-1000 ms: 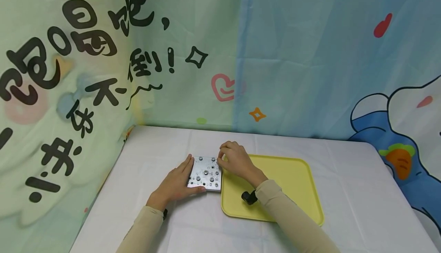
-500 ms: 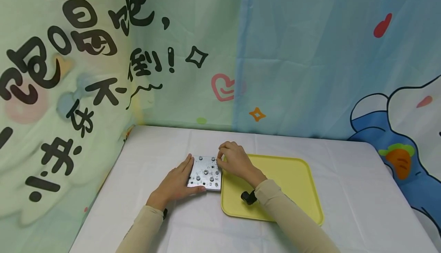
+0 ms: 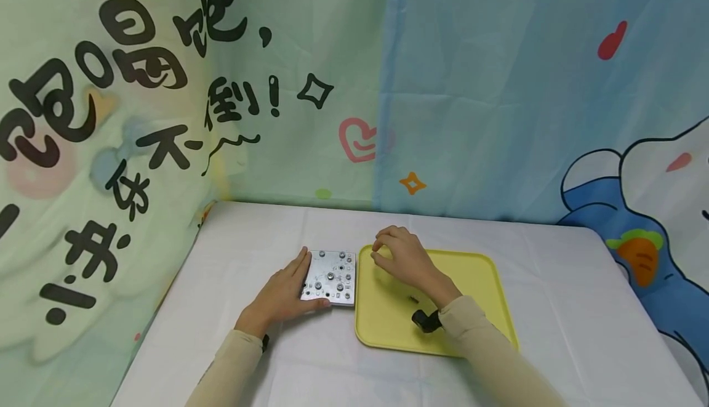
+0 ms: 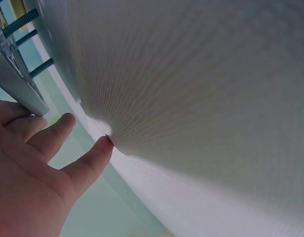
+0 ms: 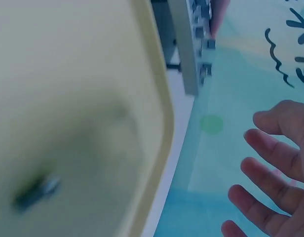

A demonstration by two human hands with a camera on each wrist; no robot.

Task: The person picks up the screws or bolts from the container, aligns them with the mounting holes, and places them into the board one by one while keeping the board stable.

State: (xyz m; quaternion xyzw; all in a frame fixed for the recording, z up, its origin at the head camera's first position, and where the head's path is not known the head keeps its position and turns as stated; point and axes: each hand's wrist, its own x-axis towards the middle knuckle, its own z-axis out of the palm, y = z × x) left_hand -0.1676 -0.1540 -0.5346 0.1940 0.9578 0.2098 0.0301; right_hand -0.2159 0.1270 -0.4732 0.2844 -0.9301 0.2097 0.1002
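Lying in yellow tray [image 3: 382,327] — small dark piece [image 3: 413,299] — right grip [image 3: 405,259] parted, left grip [image 3: 285,292] wide against plate [image 3: 325,266]

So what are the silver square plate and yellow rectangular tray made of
The silver square plate looks like metal, perhaps aluminium, with a satin finish, judging by its grey sheen. The yellow rectangular tray is probably smooth plastic, from its even colour and moulded-looking rim.

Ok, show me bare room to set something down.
Free: the white cloth right of the yellow tray, and left of the left hand. Crowded: around the metal plate, between that hand and the tray; the right hand hovers at the tray's far edge.
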